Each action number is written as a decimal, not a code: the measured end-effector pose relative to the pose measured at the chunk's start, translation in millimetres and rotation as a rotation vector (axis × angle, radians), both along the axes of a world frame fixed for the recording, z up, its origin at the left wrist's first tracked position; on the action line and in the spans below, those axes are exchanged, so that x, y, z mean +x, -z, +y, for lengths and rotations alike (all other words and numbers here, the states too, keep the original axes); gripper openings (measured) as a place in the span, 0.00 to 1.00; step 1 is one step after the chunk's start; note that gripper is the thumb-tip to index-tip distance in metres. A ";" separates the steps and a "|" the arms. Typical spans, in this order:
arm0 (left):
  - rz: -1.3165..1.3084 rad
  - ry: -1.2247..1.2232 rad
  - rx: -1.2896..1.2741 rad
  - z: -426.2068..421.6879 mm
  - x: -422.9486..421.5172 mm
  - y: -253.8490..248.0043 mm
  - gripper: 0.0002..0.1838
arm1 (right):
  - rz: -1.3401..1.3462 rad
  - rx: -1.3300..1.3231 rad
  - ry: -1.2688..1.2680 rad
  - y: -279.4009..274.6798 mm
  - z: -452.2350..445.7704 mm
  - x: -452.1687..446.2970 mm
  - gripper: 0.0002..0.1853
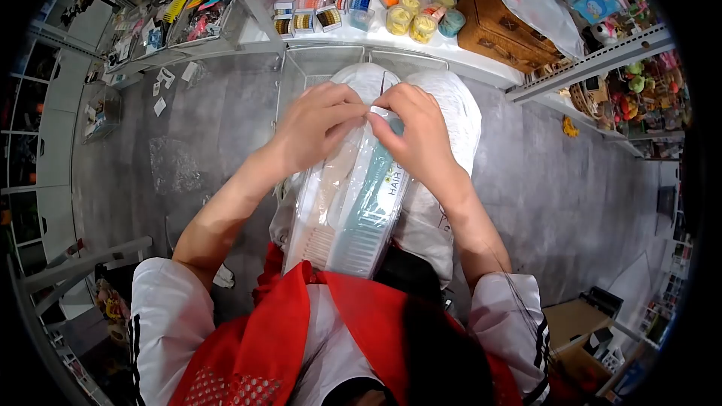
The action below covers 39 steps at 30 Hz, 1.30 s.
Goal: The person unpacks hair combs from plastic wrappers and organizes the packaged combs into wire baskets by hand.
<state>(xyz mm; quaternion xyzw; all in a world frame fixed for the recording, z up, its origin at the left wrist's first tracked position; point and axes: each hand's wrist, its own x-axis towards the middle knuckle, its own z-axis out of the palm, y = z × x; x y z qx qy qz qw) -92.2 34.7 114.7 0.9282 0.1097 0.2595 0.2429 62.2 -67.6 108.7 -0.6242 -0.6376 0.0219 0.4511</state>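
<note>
On my lap lie wide-tooth combs in clear plastic sleeves, a teal comb (370, 188) on the right and a beige comb (325, 207) on the left. The teal comb's sleeve carries a white label (393, 184) with the letters "HAIR". My right hand (420, 129) is closed, thumb and finger pinching the top of that sleeve. My left hand (320, 124) is also closed, its fingertips meeting the right ones at the sleeve's top edge. What the left fingertips grip is too small to make out. A thin dark strip stands up just beyond the fingers.
Ahead is a white shelf (481, 60) with small boxes, yellow-filled jars (423, 28) and a brown wicker case (502, 19). Clear bins (312, 60) stand below it. Loose plastic wrap (177, 165) lies on the grey floor. An open cardboard box (575, 331) sits at right.
</note>
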 end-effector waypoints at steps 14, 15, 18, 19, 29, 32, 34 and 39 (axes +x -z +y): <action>-0.084 -0.226 -0.038 -26.4 -17.7 14.1 0.12 | -0.081 0.042 0.349 23.5 -15.2 -17.3 0.06; -0.051 -0.212 0.010 -28.9 -21.3 13.0 0.13 | -0.077 0.025 0.380 25.0 -17.7 -19.6 0.06; 0.040 -0.183 -0.017 -43.0 -33.4 5.3 0.16 | -0.067 -0.033 0.440 21.6 -28.1 -30.0 0.03; 0.068 -0.176 -0.053 -48.6 -38.4 2.6 0.17 | -0.064 -0.052 0.455 19.7 -32.4 -34.2 0.05; -0.148 -0.459 -0.932 -105.4 -98.7 26.9 0.33 | 0.621 -0.561 0.062 37.4 -116.4 -68.1 0.19; -0.101 -0.470 -1.440 -118.8 -122.0 31.6 0.36 | 0.866 -0.569 -0.194 33.4 -132.6 -73.8 0.25; -0.108 -0.401 -1.396 -121.4 -126.3 34.0 0.37 | 0.917 -0.601 -0.280 16.0 -126.1 -83.3 0.31; -0.304 -0.378 -1.287 -121.8 -112.3 40.2 0.39 | 1.174 -0.522 -0.281 6.5 -100.1 -93.5 0.42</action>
